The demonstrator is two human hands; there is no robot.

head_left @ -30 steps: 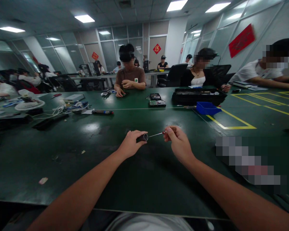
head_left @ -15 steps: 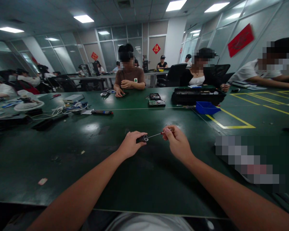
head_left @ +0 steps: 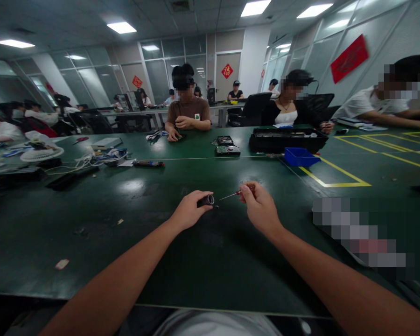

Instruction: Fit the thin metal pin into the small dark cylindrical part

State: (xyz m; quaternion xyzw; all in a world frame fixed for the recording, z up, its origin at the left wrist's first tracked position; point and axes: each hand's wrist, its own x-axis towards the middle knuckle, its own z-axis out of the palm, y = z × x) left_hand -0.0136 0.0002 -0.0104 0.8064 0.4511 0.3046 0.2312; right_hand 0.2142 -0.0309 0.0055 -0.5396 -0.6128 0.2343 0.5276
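My left hand (head_left: 192, 207) is closed around a short dark cylinder (head_left: 206, 201), with its round, hollow-looking end turned to the right. In my right hand (head_left: 259, 205) is a thin screwdriver (head_left: 231, 195), pinched at its reddish handle. Its shaft points left at the cylinder, and the tip stops a little short of the open end. Just below that end is a tiny dark piece (head_left: 216, 206), too small to name; I cannot tell whether it lies on the table or is in the air.
On the green table (head_left: 210, 261) are a blue bin (head_left: 301, 157), a long black case (head_left: 289, 140), opened circuit-board devices (head_left: 228, 150), a pen-like tool (head_left: 149, 163) and a white fan part (head_left: 42, 153). Across the table a person in a brown shirt (head_left: 187, 112) works.
The screwdriver has drawn back to the right, its tip now apart from the cylinder. A small dark piece has appeared below the cylinder's end, which now looks hollow.
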